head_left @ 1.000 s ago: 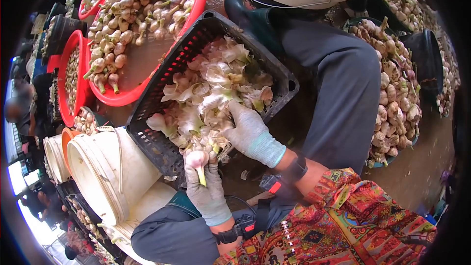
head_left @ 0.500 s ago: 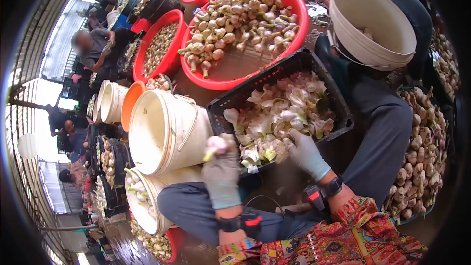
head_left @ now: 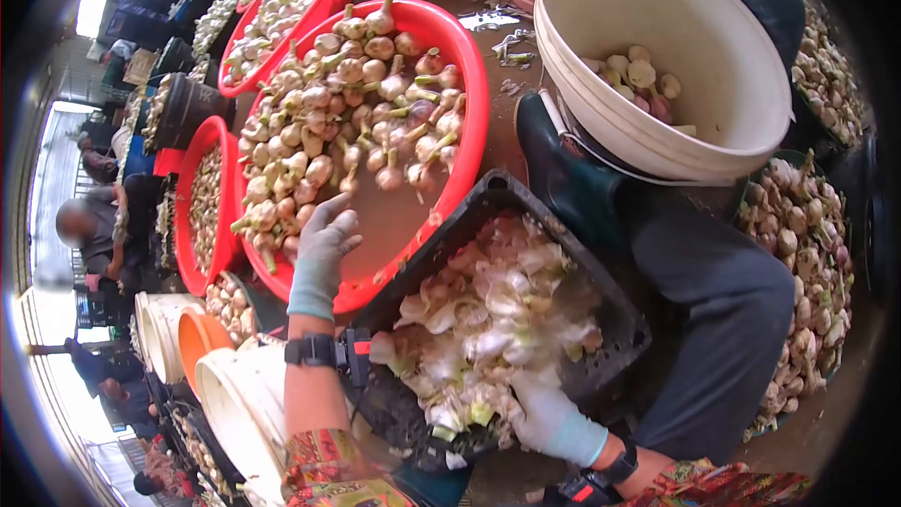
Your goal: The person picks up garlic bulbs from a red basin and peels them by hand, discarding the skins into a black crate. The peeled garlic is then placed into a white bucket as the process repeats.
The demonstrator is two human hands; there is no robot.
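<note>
Left hand (head_left: 324, 249): we hold it gloved over the near side of the large red basin (head_left: 476, 122), back mostly up, fingers parted and slightly bent towards the garlic bulbs (head_left: 319, 122); it is unclenched, and we see nothing in its grasp.
Left forearm (head_left: 314, 399): ours rises almost straight away from us, left of the black crate (head_left: 587, 268), a dark wrist strap (head_left: 312, 350) below the glove cuff.
Right hand (head_left: 554, 418): we have it low at the crate's near side, fingertips against the loose garlic skins (head_left: 488, 319); the fingers are partly hidden, so we cannot tell whether they grasp any.
Right forearm (head_left: 648, 479): ours slants in from the lower right, the hand pointing up and to the left.
Garlic: our whole bulbs lie heaped in the large red basin, beyond the crate and to its left; a few paler bulbs (head_left: 642, 73) sit inside the white bucket (head_left: 676, 28), beyond the crate to the right.
</note>
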